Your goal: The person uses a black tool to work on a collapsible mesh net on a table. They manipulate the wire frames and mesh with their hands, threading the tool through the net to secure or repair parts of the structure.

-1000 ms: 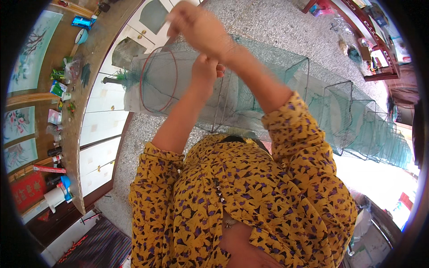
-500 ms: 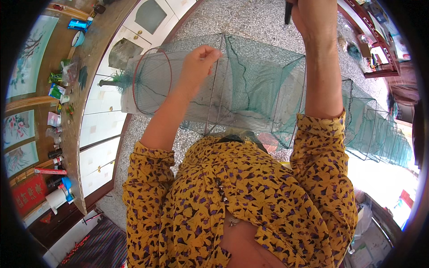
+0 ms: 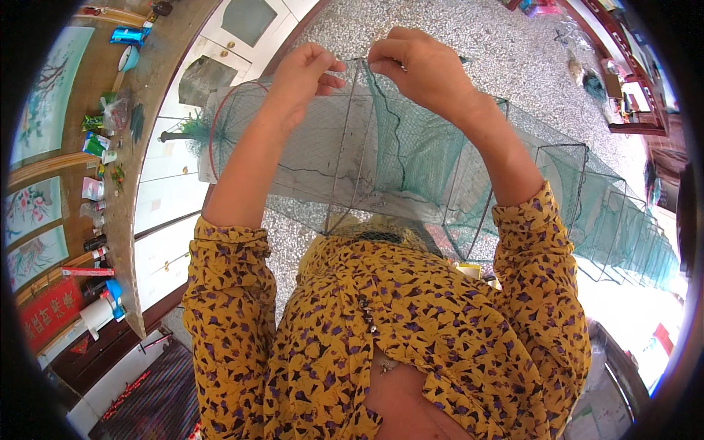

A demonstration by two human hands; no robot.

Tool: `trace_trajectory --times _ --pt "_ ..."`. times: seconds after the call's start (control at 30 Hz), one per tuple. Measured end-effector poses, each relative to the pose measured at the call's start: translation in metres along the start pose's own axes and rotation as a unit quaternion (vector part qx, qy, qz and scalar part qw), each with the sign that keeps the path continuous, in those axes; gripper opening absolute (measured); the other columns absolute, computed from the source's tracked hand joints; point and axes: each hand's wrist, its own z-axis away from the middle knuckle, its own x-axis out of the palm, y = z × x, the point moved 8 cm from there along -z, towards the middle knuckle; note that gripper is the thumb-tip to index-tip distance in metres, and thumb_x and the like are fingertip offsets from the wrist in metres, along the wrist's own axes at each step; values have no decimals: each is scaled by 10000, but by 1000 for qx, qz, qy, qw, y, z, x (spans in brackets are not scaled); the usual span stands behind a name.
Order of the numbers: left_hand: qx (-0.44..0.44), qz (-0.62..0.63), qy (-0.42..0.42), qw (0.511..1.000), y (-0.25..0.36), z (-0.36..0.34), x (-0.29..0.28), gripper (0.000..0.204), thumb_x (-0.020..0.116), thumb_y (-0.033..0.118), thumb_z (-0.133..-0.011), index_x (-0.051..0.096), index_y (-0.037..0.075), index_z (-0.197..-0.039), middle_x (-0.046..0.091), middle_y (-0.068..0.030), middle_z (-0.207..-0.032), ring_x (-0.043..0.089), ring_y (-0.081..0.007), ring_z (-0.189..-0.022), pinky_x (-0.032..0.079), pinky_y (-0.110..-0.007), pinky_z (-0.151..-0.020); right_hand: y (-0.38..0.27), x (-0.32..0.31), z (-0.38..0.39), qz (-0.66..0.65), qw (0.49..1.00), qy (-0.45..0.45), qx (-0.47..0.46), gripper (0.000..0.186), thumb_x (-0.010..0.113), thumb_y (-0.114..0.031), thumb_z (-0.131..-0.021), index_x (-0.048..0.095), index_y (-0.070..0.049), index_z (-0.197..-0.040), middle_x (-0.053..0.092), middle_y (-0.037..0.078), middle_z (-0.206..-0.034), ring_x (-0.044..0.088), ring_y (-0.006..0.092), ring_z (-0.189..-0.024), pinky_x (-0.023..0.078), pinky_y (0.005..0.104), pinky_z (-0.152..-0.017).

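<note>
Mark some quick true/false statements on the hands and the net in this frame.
1. Both hands pinch the top edge of the green net. True: left hand and right hand grip it side by side.
2. The net is red. False: its mesh is green; only one hoop is reddish.
3. The net has wire frames. True.
4. The sleeves are plain white. False: yellow with dark print.
5. The floor is carpeted. False: speckled stone.
</note>
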Motion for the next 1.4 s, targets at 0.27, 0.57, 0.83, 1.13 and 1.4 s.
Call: trace_trajectory --times 0.27,0.57,0.83,1.13,1.4 --pt "5 -44 -44 998 -7 -5 15 117 486 195 -949 524 94 -905 645 -50 -931 535 -74 -647 385 -196 -537 14 18 10 94 994 -25 48 85 601 -183 -817 672 -147 -847 604 12 -847 564 222 -913 493 353 -746" --pt "74 -122 -57 988 -18 -13 46 96 484 129 -933 521 65 -873 666 -63 -941 492 -58 -592 395 -199 -536 28 12 27 151 975 -105 125 88 602 -129 -790 681 -143 -826 623 -8 -891 549 217 -924 489 329 -752" --pt "49 -73 -72 994 -25 -10 62 110 457 103 -932 501 49 -848 662 -90 -937 499 -81 -594 392 -214 -517 42 16 48 -13 988 -8 155 88 638 -151 -780 639 -92 -845 612 68 -877 551 267 -876 475 379 -739" --pt "-32 132 -2 991 -43 -9 54 91 431 88 -931 459 17 -881 596 -125 -845 534 -133 -639 399 -232 -507 26 33 41 -32 987 42 151 132 672 -196 -770 635 -81 -826 543 72 -948 548 267 -875 476 370 -710" --pt "-111 244 -16 963 -49 3 54 91 441 97 -937 477 19 -967 581 -107 -945 554 -139 -730 469 -248 -613 1 40 14 115 993 20 19 126 639 -222 -787 635 -96 -790 607 39 -799 559 271 -855 479 413 -713"
